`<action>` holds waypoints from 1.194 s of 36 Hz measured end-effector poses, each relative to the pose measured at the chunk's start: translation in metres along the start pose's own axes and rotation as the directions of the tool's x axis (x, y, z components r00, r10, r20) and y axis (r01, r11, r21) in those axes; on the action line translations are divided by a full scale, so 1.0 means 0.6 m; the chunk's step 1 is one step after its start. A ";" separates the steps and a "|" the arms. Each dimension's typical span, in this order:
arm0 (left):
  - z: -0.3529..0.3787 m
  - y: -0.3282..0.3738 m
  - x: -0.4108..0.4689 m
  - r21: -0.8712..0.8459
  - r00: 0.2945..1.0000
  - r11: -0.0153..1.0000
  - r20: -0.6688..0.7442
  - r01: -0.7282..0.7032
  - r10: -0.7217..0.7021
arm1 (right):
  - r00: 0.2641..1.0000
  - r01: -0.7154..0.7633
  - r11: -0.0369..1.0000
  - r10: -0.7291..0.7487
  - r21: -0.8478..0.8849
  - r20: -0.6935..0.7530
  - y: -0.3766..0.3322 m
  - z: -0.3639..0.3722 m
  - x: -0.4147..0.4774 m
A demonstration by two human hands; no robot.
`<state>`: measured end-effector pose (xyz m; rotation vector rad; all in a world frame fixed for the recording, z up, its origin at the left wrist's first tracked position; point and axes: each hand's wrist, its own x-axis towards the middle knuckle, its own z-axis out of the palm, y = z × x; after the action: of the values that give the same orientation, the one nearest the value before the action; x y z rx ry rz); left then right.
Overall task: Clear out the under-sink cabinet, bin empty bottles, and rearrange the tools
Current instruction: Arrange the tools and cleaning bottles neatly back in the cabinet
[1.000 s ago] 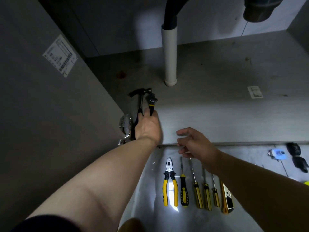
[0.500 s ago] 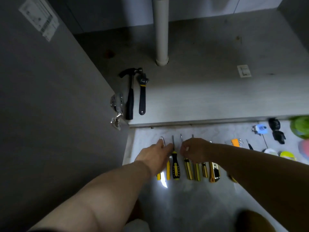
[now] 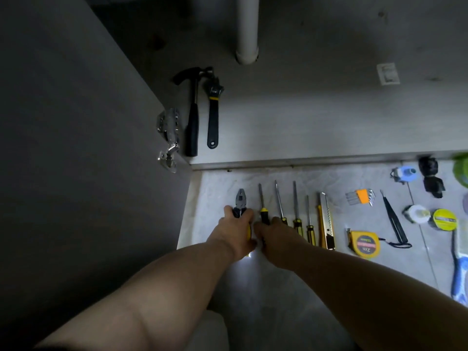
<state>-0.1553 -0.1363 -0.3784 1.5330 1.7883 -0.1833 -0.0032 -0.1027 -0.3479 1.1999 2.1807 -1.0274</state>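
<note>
On the pale tiled floor point(image 3: 336, 178) just outside the grey under-sink cabinet point(image 3: 329, 117), tools lie side by side in a row. The left hand point(image 3: 234, 230) grips the yellow handles of the steel-jawed combination pliers point(image 3: 240, 200) at the row's left end. The right hand point(image 3: 277, 234) sits over the black-and-yellow screwdriver point(image 3: 261, 206) just beside them, thumb and forefinger either side of its handle; whether they clamp it I cannot tell. Three more yellow-handled screwdrivers point(image 3: 279, 201), a yellow utility knife point(image 3: 326, 219) and a yellow tape measure point(image 3: 364, 243) follow rightward. Inside the cabinet, a black claw hammer point(image 3: 193, 112) and a black-handled adjustable wrench point(image 3: 213, 115) lie parallel near its left wall, with a white drain pipe point(image 3: 247, 29) behind them.
</note>
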 end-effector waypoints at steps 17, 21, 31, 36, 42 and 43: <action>-0.220 0.106 -0.062 0.328 0.862 0.863 -0.207 -0.384 0.462 | 0.957 -0.016 0.825 -0.152 0.564 0.248 0.027 -0.299 -0.136; -0.255 0.135 -0.031 0.111 0.810 0.964 -0.524 -0.242 0.264 | 0.968 -0.008 0.740 -0.162 0.673 0.190 0.029 -0.324 -0.148; -0.313 0.106 0.078 -0.027 0.844 1.000 -0.536 0.003 -0.017 | 0.977 0.178 0.752 -0.056 0.635 -0.208 0.037 -0.343 -0.079; -0.302 0.100 0.104 -0.027 0.807 1.000 -0.591 0.001 -0.017 | 0.909 0.246 0.860 -0.044 0.447 -0.414 0.028 -0.328 -0.010; -0.282 0.099 0.109 -0.133 0.786 0.990 -0.608 0.038 -0.112 | 0.836 0.220 0.938 -0.039 0.269 -0.548 0.012 -0.321 0.050; -0.278 0.098 0.105 -0.129 0.790 0.991 -0.605 0.026 -0.100 | 0.829 0.207 0.940 -0.022 0.271 -0.558 0.009 -0.318 0.057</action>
<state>-0.1767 0.0218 -0.2793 1.5530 2.3024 0.4361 -0.0215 0.0660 -0.2538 1.7032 2.6152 -1.2433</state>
